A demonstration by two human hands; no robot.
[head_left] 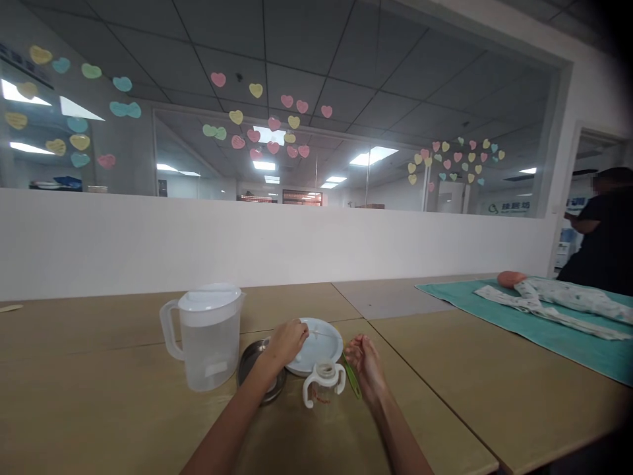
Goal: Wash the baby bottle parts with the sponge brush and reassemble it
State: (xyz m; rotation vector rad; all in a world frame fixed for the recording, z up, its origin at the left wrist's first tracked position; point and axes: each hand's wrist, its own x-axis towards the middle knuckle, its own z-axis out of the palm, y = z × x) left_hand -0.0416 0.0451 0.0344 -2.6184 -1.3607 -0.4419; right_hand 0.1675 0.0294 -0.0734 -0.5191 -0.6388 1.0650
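My left hand (287, 342) reaches over the edge of a white round lid or plate (321, 343) and pinches a thin white stick-like item lying across it. My right hand (364, 359) rests on the wooden table (123, 409) with fingers together, holding nothing, beside a green strip (351, 377). A small clear baby bottle with two white handles (324, 384) stands between my hands. A metal dish (250, 363) lies partly under my left forearm. A clear plastic pitcher with a white lid (208, 336) stands to the left.
A teal towel (568, 336) lies on the table at the right with a baby doll in patterned pyjamas (558, 297) on it. A person in dark clothes (601, 231) stands beyond it. A white partition with a glass window runs along the table's far side.
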